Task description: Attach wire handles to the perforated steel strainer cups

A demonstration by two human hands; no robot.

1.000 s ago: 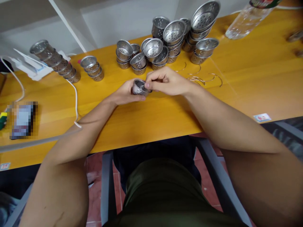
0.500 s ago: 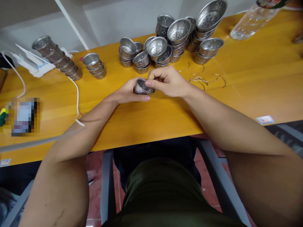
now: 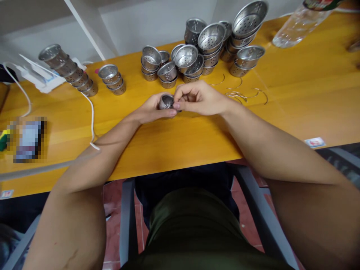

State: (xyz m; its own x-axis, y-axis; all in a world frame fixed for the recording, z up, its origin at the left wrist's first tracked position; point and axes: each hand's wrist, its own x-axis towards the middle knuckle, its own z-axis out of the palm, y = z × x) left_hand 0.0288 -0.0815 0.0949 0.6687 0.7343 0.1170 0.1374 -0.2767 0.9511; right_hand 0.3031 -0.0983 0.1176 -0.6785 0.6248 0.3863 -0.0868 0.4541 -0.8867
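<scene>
Above the wooden table, my left hand (image 3: 152, 109) is wrapped round a small perforated metal strainer cup (image 3: 165, 101), its mouth turned up towards me. My left thumb lies along the cup's near side. My right hand (image 3: 195, 98) is closed in a pinch at the cup's right rim. Thumb and forefinger meet there, and whatever they hold is hidden. Several thin curved wires (image 3: 237, 94) lie on the table to the right of my right hand. Behind my hands, several perforated metal cups (image 3: 186, 58) of different sizes stand nested in stacks.
Farther left are a tall leaning stack of cups (image 3: 67, 69) and a shorter stack (image 3: 112, 79). A white cable (image 3: 92, 120) runs near my left forearm. A pixelated object (image 3: 29, 140) lies at the left; a clear plastic bottle (image 3: 300, 26) stands back right.
My right fingers have shifted slightly down at the cup's rim, and my left thumb has come up closer to them. The cup has turned a little. The stacks and wires stay put.
</scene>
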